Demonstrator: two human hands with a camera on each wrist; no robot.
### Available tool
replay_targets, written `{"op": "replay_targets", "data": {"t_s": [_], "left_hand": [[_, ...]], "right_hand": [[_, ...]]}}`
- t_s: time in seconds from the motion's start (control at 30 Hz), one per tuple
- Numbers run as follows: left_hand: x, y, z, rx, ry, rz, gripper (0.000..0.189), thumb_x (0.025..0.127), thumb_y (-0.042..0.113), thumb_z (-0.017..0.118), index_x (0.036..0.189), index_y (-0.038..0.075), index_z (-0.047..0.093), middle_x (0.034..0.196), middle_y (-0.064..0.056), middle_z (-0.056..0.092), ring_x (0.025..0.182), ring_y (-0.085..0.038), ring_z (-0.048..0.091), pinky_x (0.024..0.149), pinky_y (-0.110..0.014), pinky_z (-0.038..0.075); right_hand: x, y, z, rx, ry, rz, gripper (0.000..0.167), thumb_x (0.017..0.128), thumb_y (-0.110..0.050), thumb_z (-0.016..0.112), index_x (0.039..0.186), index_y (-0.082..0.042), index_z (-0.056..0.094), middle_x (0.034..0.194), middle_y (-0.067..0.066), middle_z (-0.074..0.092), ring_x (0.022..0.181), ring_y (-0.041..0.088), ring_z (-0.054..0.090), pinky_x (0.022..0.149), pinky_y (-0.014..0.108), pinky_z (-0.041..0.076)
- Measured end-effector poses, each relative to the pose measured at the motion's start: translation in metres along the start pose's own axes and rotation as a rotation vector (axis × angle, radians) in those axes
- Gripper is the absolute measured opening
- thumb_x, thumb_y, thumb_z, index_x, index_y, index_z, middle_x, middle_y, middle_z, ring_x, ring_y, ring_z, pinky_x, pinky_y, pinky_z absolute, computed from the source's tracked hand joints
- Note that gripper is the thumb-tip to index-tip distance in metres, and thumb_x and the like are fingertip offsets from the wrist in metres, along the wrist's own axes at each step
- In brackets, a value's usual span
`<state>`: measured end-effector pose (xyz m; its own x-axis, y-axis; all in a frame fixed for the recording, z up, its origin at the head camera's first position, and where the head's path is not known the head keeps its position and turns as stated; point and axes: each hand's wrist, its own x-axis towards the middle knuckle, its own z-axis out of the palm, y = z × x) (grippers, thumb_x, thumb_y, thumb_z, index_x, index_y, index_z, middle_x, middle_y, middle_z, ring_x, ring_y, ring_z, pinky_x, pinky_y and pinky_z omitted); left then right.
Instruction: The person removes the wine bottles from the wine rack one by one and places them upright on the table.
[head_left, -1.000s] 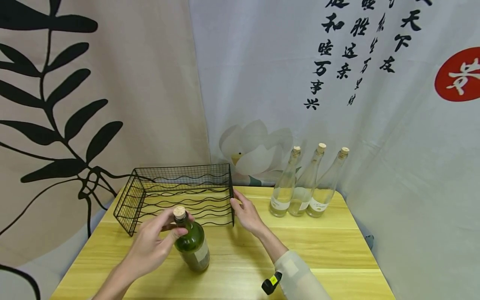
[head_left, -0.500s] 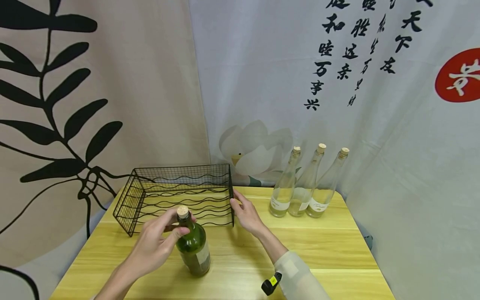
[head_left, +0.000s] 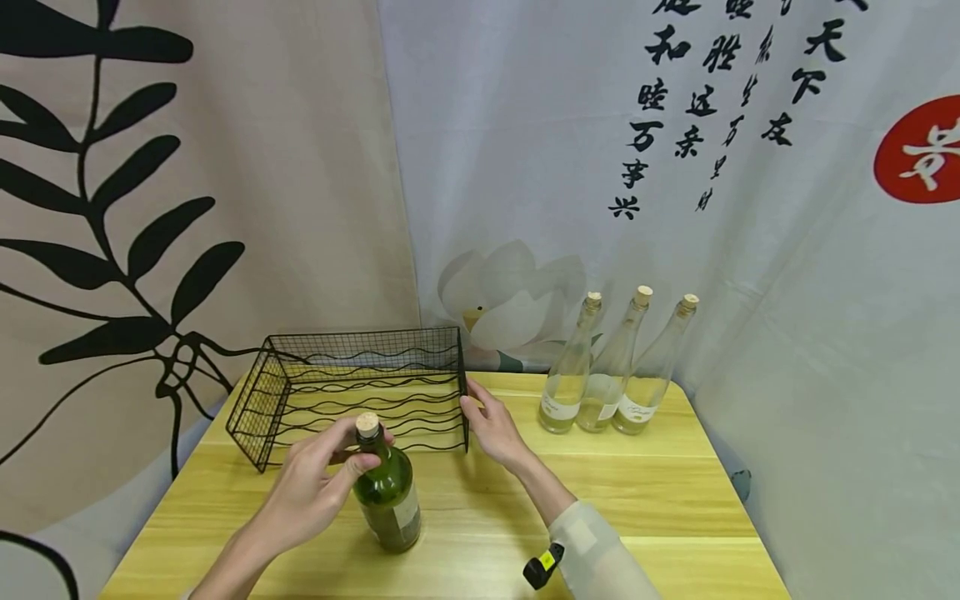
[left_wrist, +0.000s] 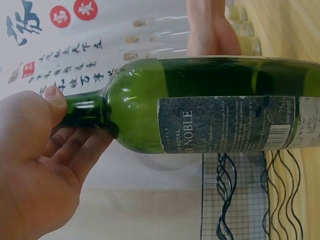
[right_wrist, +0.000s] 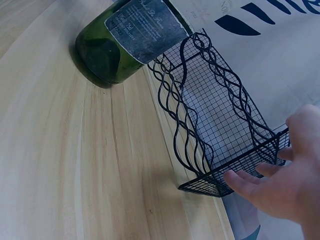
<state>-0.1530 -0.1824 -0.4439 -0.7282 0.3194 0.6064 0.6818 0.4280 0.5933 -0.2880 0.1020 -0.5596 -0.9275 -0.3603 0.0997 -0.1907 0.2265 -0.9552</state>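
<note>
A green glass wine bottle [head_left: 387,492] with a cork and a dark label [left_wrist: 230,124] is upright in front of the rack. Its neck is between the thumb and fingers of my left hand [head_left: 307,492], which grips it just below the cork. The bottle's base [right_wrist: 95,57] is at or very near the tabletop; I cannot tell whether it touches. A black wire wine rack [head_left: 367,408] with wavy bars lies behind the bottle and holds nothing. Against its right end panel rest the fairly straight fingers of my right hand [head_left: 495,427].
Three clear corked bottles [head_left: 592,400] with white labels stand close together at the back right of the wooden table [head_left: 675,508]. Behind the table hangs a printed cloth [head_left: 525,167]. A black device with a yellow mark [head_left: 543,567] sits by my right sleeve.
The green bottle and my left hand have shifted very slightly toward me and to the right, mostly in the first half second. My right hand and the rack have stayed put.
</note>
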Motion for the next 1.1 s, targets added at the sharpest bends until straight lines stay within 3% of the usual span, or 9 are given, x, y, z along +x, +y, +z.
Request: {"op": "replay_targets", "data": {"t_s": [0.53,0.8,1.1], "left_hand": [[-0.0003,-0.0030,0.0006,-0.024,-0.021,0.003,0.044,0.098,-0.012,0.077,0.134,0.012,0.072,0.121,-0.007,0.084,0.115,-0.003,0.079,0.091,-0.020,0.068],[0.0013,-0.0017,-0.0011,-0.032,-0.062,-0.059,0.040,0.104,-0.005,0.075,0.137,0.016,0.072,0.125,0.000,0.085,0.117,-0.004,0.079,0.095,-0.026,0.070],[0.0008,-0.0052,-0.0002,-0.070,-0.088,-0.104,0.039,0.107,-0.001,0.074,0.140,0.018,0.071,0.127,0.003,0.084,0.118,-0.007,0.080,0.102,-0.024,0.068]], "right_hand": [[-0.0002,-0.0022,-0.0001,0.040,0.005,0.001,0.064,0.124,-0.040,0.046,0.180,-0.011,0.030,0.180,0.024,0.040,0.155,0.054,0.054,0.122,0.070,0.054],[0.0002,0.0000,-0.0014,0.018,0.002,-0.004,0.065,0.124,-0.043,0.045,0.180,-0.013,0.030,0.180,0.023,0.041,0.154,0.052,0.056,0.121,0.067,0.057],[-0.0002,0.0003,-0.0008,0.019,-0.003,-0.001,0.066,0.124,-0.043,0.044,0.181,-0.013,0.029,0.181,0.024,0.039,0.154,0.052,0.056,0.121,0.068,0.056]]}}
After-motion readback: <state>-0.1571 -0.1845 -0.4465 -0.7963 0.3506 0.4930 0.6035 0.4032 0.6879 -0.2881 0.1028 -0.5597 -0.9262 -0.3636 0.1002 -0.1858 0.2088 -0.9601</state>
